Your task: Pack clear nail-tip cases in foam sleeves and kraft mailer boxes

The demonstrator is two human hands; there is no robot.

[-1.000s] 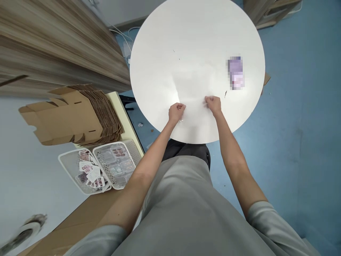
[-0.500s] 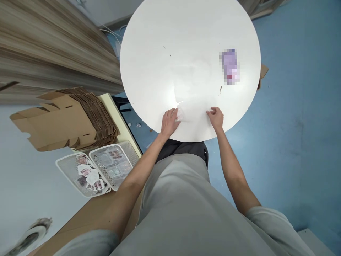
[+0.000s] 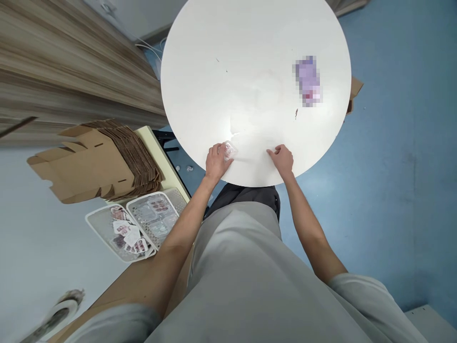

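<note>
At the near edge of a round white table, my left hand grips a small clear plastic packet with reddish marks inside. Its fingers cover the packet's left side, and the thumb lies along the lower edge. To the right, my right hand hovers over or rests on the tabletop, apart from the packet. Thumb and forefinger are brought together there, fingers curled; whatever may be between them is too small to make out.
A pixelated purple item lies on the table's right side. On a side table at left are stacked flat cardboard boxes and two white baskets holding cards and clear packets. A tape roll sits at lower left.
My left hand has shifted slightly left with the packet, whose reddish marks show more clearly now. My right hand has also moved a little left. The camera view has shifted slightly.
</note>
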